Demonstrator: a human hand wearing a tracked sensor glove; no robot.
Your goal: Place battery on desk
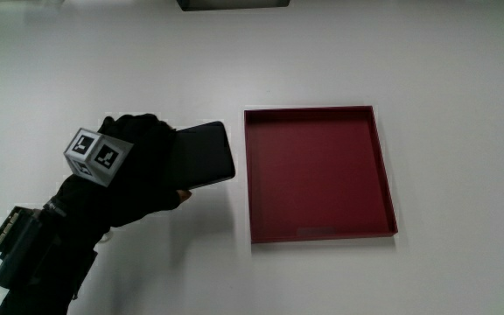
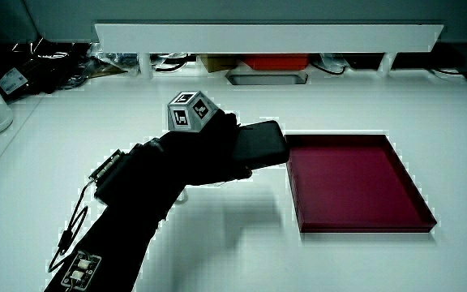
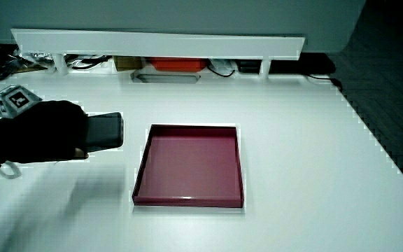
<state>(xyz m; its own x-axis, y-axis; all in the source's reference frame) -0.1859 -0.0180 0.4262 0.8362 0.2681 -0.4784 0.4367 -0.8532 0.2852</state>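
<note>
Hand [image 1: 143,171] closed around battery [image 1: 204,156], beside red tray [image 1: 319,234].

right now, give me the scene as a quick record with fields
hand: beside the red tray, above the table, gripping the battery
battery: flat black slab, held off the surface, one end sticking out of the fingers toward the tray
red tray: square, shallow, nothing in it, resting on the table
table: white
task state: battery not yet on the desk
</note>
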